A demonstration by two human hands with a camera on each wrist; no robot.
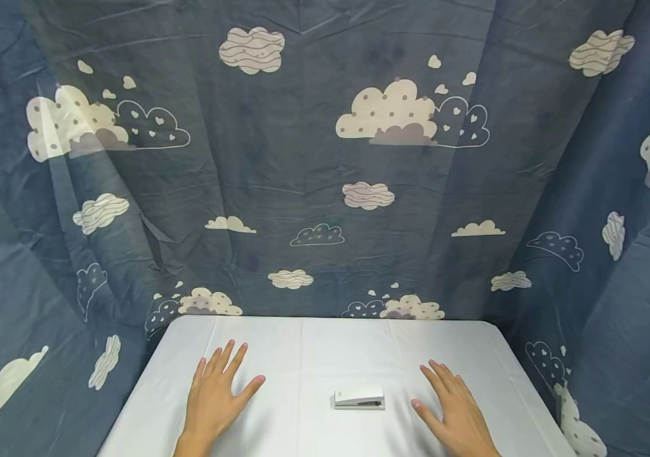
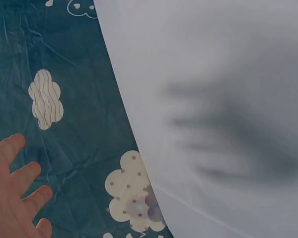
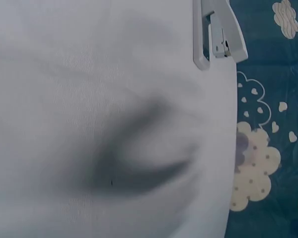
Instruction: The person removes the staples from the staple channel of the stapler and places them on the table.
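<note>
A white stapler lies on its base on the white table, between the two hands and somewhat closer to the right one. My left hand hovers over the table's left part, fingers spread and thumb pointing toward the stapler. Over on the right, my right hand is held with straight fingers, its thumb a short way from the stapler. Both hold nothing. The right wrist view shows the stapler at the top, its front end in sight. Fingers of the left hand enter the left wrist view at lower left.
The white-covered table has rounded back corners. Dark blue curtains printed with clouds hang behind it and on both sides, close to its edges. Shadows of the hands fall on the cloth.
</note>
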